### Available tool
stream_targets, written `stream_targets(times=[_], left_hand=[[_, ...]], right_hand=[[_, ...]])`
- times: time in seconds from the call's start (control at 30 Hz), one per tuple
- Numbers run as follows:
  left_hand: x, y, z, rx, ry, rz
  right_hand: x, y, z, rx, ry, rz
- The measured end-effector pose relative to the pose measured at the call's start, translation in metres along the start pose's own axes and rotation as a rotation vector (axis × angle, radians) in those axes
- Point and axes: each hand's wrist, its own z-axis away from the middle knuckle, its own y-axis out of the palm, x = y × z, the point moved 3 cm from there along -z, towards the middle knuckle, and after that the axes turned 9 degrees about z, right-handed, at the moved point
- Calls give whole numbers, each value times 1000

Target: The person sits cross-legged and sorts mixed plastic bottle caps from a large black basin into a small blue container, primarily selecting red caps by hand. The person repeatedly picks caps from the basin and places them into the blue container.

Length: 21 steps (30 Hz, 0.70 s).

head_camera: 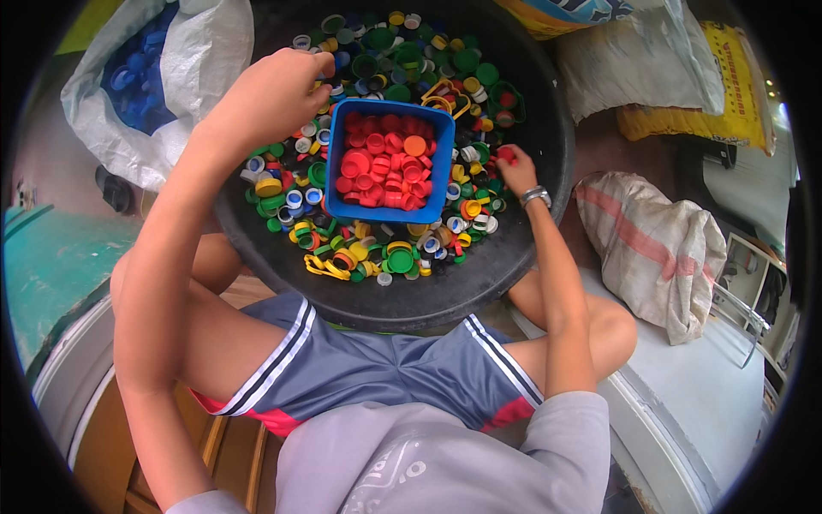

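A blue square plastic container [334, 193] holds many red bottle caps and an orange one [415, 146]. It stands among mixed-colour plastic caps [401, 260] in a wide black round tub [411, 308]. My left hand [289, 90] is over the caps just beyond the container's upper left corner; its fingertips are partly hidden, so I cannot tell whether they hold anything. At the tub's right side, my right hand [517, 170], with a metal-banded watch on the wrist, has a red bottle cap [506, 154] between its fingers.
An open white woven sack [205, 58] with blue caps stands at the upper left. White and yellow sacks [642, 70] lie at the upper right. A white sack with a red stripe [648, 244] rests right of the tub. The tub's rim is near my crossed legs.
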Motion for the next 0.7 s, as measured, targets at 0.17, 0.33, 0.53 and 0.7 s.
stream_targets(times=[0.17, 0.33, 0.53, 0.7], left_hand=[[1, -3, 3, -1, -41, 56], [-3, -7, 1, 7, -65, 48], [-8, -2, 2, 20, -49, 35], [-3, -1, 2, 59, -123, 65]], right_hand=[[18, -41, -11, 185, 243, -735], [34, -42, -20, 329, 203, 48], [27, -1, -18, 74, -7, 850], [16, 21, -24, 21, -142, 927]])
